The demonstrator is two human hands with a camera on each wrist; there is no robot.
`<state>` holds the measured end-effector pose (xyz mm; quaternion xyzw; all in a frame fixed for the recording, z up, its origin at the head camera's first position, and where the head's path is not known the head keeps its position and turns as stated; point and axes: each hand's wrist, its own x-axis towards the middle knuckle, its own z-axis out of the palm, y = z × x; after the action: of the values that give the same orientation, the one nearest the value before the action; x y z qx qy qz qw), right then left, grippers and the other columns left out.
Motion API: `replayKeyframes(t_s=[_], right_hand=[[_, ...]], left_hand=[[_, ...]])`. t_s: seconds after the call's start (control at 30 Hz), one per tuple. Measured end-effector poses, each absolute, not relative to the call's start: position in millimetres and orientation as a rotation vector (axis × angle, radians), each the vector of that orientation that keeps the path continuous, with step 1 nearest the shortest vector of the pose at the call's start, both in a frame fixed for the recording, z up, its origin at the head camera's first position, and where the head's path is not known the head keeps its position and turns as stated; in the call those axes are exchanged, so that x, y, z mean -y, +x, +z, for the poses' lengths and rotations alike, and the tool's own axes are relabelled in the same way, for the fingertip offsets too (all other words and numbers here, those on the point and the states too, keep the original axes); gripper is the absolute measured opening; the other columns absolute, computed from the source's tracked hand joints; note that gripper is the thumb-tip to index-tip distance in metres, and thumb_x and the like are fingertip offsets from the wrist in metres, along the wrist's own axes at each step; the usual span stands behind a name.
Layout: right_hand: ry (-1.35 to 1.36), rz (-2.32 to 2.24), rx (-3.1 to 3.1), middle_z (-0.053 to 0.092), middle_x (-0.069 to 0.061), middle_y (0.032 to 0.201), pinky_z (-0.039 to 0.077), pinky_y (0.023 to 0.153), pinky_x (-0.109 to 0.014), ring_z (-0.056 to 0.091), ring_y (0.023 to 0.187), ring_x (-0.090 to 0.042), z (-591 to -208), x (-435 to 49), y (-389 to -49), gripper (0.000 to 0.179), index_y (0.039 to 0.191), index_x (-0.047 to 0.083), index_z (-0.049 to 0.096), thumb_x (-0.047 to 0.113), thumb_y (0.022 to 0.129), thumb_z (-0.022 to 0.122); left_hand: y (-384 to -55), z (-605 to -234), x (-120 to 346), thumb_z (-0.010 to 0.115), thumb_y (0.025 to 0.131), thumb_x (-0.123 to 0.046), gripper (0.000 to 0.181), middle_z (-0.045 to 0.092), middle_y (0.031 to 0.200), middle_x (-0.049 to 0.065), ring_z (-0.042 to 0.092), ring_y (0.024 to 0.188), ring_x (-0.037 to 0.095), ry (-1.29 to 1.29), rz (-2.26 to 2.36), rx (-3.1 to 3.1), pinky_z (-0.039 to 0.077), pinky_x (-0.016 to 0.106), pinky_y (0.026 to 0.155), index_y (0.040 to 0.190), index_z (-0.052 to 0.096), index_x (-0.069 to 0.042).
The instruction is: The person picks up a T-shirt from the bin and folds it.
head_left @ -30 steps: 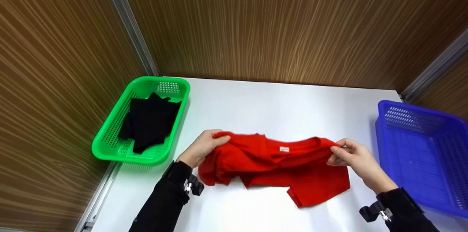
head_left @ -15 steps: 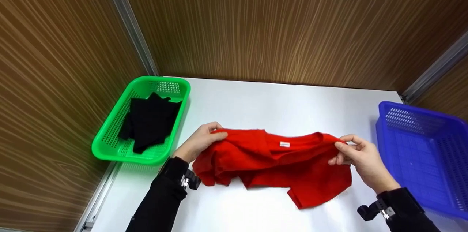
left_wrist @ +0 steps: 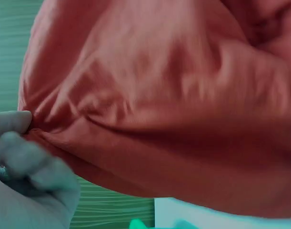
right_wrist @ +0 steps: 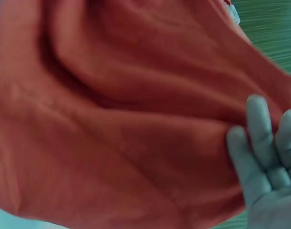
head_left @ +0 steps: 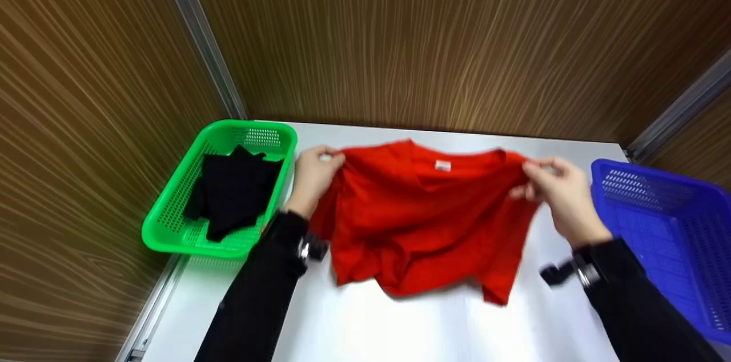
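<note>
A red shirt (head_left: 422,219) with a small white neck label (head_left: 442,165) hangs spread between my two hands over the white table. At its left shoulder my left hand (head_left: 316,175) pinches the cloth between thumb and fingers. My right hand (head_left: 562,193) pinches the opposite shoulder, and its other fingers (right_wrist: 259,131) lie loosely against the fabric in the right wrist view. The lower part of the shirt droops in folds, with one sleeve hanging at the right. In the left wrist view the cloth (left_wrist: 150,105) gathers into creases at the pinch.
To the left stands a green basket (head_left: 163,219) with black folded cloth (head_left: 237,190) inside. A blue basket (head_left: 645,208) sits at the right. Wood-patterned panels (head_left: 400,36) rise behind the white table (head_left: 365,339) and along its sides.
Both hands have moved up and away from me, lifting the red shirt with them. Its body now hangs longer and more unfolded. The baskets have stayed in place.
</note>
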<state>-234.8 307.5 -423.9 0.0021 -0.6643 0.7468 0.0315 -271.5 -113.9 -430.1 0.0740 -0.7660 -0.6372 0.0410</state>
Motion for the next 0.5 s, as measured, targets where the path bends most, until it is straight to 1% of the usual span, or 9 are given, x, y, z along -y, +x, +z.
replayKeyframes(t_s=[0.07,0.1,0.13,0.17,0.23,0.27,0.33,0.4,0.5], right_hand=[[-0.013,2.292,2.002,0.068,-0.005,0.067,0.057,0.064,-0.025,0.075,0.068,-0.018,-413.4,-298.8,-252.9,0.009,0.104,-0.001,0.064,0.006,0.100,0.068],[-0.003,2.260,2.019,0.071,-0.004,0.078,0.057,0.072,-0.024,0.075,0.077,-0.013,-409.6,-294.1,-262.1,0.015,0.111,-0.003,0.064,0.005,0.100,0.068],[0.021,2.232,2.058,0.075,-0.007,0.098,0.055,0.085,-0.023,0.074,0.096,-0.011,-406.7,-289.4,-270.4,0.025,0.124,-0.004,0.061,0.005,0.101,0.066],[0.037,2.207,2.113,0.070,-0.008,0.125,0.049,0.101,-0.025,0.066,0.118,-0.011,-405.0,-285.0,-277.5,0.040,0.139,-0.002,0.055,0.007,0.101,0.066],[0.101,2.122,2.265,0.035,-0.005,0.165,0.027,0.121,-0.034,0.033,0.149,-0.015,-405.8,-276.9,-287.8,0.068,0.162,0.009,0.031,0.010,0.103,0.064],[0.143,2.062,2.369,0.013,-0.002,0.172,0.017,0.124,-0.040,0.015,0.155,-0.017,-407.8,-273.9,-289.9,0.078,0.167,0.017,0.017,0.012,0.104,0.062],[0.232,1.978,2.552,-0.020,0.002,0.171,-0.003,0.125,-0.051,-0.015,0.156,-0.021,-414.8,-270.7,-289.4,0.089,0.167,0.028,-0.002,0.014,0.104,0.060],[0.284,1.859,2.703,-0.019,0.002,0.171,-0.004,0.123,-0.058,-0.017,0.156,-0.026,-425.1,-269.6,-284.3,0.089,0.167,0.030,-0.002,0.016,0.104,0.060],[0.339,1.643,2.892,-0.006,-0.004,0.173,0.002,0.122,-0.063,-0.006,0.158,-0.033,-442.9,-270.7,-273.0,0.082,0.168,0.025,0.007,0.020,0.105,0.060]], left_hand=[[-281.5,-420.2,110.9,0.063,0.100,-0.007,0.015,0.059,0.071,0.003,0.057,0.057,0.012,0.265,-2.184,2.194,0.055,0.026,0.059,0.111,0.065,0.002],[-286.7,-416.7,109.4,0.060,0.102,-0.007,0.019,0.061,0.077,0.005,0.061,0.062,0.016,0.278,-2.295,2.111,0.058,0.030,0.063,0.119,0.060,0.000],[-291.4,-414.4,108.2,0.057,0.104,-0.007,0.029,0.066,0.092,0.011,0.067,0.074,0.020,0.272,-2.387,2.042,0.060,0.034,0.071,0.133,0.054,-0.003],[-295.9,-413.6,107.0,0.055,0.105,-0.007,0.042,0.066,0.117,0.013,0.069,0.099,0.021,0.239,-2.411,2.024,0.058,0.037,0.088,0.146,0.046,-0.008],[-302.8,-415.6,104.3,0.054,0.105,-0.007,0.068,0.037,0.160,0.009,0.043,0.143,0.023,0.154,-2.367,2.085,0.039,0.042,0.115,0.164,0.025,-0.023],[-305.0,-418.6,103.4,0.053,0.104,-0.006,0.079,0.017,0.170,0.006,0.022,0.154,0.025,0.084,-2.293,2.157,0.027,0.045,0.122,0.167,0.012,-0.029],[-306.6,-427.7,101.7,0.055,0.101,-0.003,0.095,-0.016,0.172,-0.002,-0.012,0.158,0.025,-0.042,-2.102,2.324,0.009,0.048,0.126,0.166,-0.006,-0.035],[-305.0,-439.4,101.2,0.055,0.098,-0.002,0.096,-0.023,0.171,-0.001,-0.021,0.156,0.032,-0.116,-1.860,2.504,0.004,0.053,0.125,0.166,-0.006,-0.033],[-297.9,-459.3,102.6,0.054,0.098,-0.005,0.089,-0.017,0.172,0.002,-0.018,0.155,0.041,-0.178,-1.553,2.725,0.004,0.061,0.123,0.168,0.002,-0.026]])
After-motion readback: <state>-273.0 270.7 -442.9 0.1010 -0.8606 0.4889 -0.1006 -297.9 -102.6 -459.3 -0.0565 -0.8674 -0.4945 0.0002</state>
